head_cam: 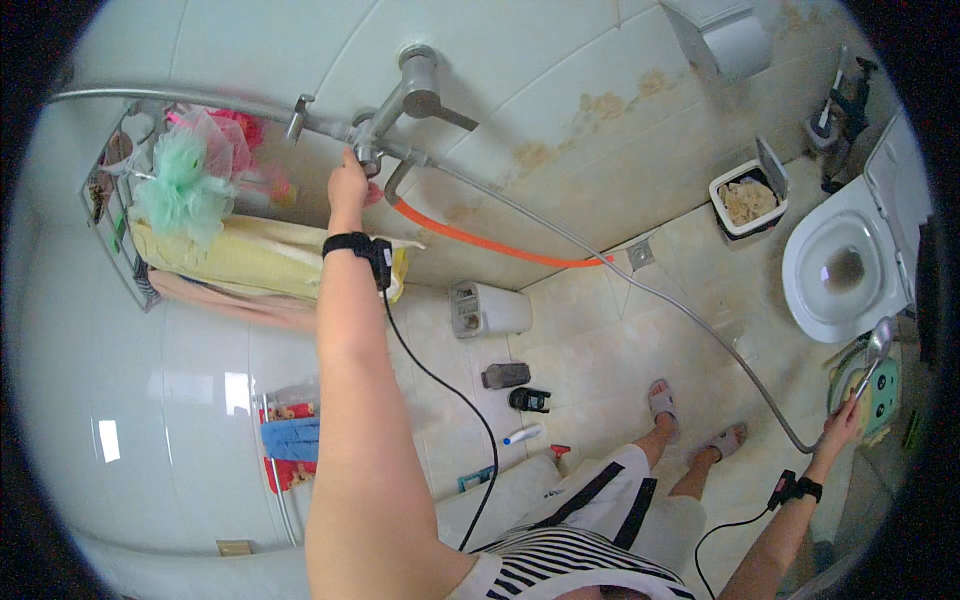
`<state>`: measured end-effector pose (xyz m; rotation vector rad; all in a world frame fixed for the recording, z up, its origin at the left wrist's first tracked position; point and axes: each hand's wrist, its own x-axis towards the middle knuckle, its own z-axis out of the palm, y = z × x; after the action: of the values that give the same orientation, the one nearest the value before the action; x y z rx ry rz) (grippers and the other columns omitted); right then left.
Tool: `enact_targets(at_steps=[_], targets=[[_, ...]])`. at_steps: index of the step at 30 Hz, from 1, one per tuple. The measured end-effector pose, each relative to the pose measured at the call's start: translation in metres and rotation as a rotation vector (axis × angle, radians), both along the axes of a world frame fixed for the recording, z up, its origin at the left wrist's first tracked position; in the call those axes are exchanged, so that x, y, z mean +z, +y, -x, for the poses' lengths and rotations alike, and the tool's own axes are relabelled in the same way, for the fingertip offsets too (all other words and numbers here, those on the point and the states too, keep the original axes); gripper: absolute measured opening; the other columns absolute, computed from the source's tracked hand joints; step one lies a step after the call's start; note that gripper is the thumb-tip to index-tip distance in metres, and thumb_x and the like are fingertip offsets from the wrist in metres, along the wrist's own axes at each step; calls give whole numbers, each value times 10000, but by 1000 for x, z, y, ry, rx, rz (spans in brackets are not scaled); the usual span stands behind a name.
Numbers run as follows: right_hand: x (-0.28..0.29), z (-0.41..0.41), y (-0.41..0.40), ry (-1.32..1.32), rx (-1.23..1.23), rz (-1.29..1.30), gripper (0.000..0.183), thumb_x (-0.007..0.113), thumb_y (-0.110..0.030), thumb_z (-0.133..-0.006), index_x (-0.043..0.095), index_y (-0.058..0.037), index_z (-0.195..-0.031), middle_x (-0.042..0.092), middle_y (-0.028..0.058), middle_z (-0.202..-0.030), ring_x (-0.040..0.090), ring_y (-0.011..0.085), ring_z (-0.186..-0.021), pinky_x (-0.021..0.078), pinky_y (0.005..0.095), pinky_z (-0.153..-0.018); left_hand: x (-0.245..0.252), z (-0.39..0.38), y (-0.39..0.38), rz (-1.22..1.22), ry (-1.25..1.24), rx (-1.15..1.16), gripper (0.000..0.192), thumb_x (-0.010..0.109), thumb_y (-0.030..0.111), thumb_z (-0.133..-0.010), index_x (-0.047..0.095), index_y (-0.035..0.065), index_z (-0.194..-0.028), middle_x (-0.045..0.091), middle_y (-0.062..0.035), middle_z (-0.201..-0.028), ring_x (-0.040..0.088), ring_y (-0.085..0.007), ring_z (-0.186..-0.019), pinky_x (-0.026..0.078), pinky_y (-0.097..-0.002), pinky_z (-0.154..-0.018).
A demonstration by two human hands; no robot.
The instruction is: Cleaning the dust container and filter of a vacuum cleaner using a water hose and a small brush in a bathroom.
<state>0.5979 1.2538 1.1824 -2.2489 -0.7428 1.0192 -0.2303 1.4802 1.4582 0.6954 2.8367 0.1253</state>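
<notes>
My left hand (348,190) reaches up to the wall and grips the underside of a chrome shower mixer tap (373,135), around a knob that the fingers partly hide. The lever handle (455,118) of the tap sticks out to the right. Held by its handle in my right hand (843,426), a chrome shower head (880,341) points up near the toilet. A metal shower hose (675,300) sags between the tap and the shower head. From the tap's bent spout (394,182) hangs an orange hose (480,244), its far end by the floor at the wall.
A toilet (799,270) with raised lid stands right, beside an open waste bin (716,187) and a floor drain (640,255). A rack with a green bath puff (184,180) and yellow towel (232,259) hangs left. Bottles and a white container (502,309) stand on the tiled floor.
</notes>
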Motion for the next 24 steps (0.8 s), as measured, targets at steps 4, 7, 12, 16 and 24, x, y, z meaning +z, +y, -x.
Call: enact_targets(at_steps=[4,7,12,16,24], targets=[[3,-11,-4,-53,-18,56,334,500,-351,-885,555,-59,-1038,531,-1,-743,441,74,-564,343,214,-461,-2,12,0,63,-30,-60,675,193,434,-916,554,-96,-705,553,-161,-525,585,-245,-452,495,-325,-448],[13,3,2,145,-125,34,315,511,-362,-878,557,-93,-1035,516,-23,-706,400,44,-519,283,193,-415,-3,25,-3,136,13,-160,726,128,444,-917,558,-74,-648,525,-124,-460,561,-221,-427,486,-332,-463],[5,9,2,80,-211,24,326,466,-347,-906,561,-94,-1087,369,-62,-664,315,22,-533,241,174,-439,-8,22,-1,114,-34,-115,690,145,456,-916,538,-76,-722,521,-135,-483,570,-231,-444,493,-331,-456],[-2,7,1,50,-225,-3,322,472,-348,-904,561,-86,-1070,367,-62,-663,315,20,-535,243,174,-440,-16,22,1,-73,-118,102,693,168,509,-899,521,-83,-822,555,-169,-590,584,-259,-478,507,-349,-449],[-24,-19,-21,-89,75,-51,300,467,-342,-908,558,-85,-1033,381,-64,-656,320,16,-537,243,170,-441,-32,11,0,-596,-462,213,413,545,249,-844,368,-88,-1005,427,-164,-861,575,-305,-684,567,-393,-544]])
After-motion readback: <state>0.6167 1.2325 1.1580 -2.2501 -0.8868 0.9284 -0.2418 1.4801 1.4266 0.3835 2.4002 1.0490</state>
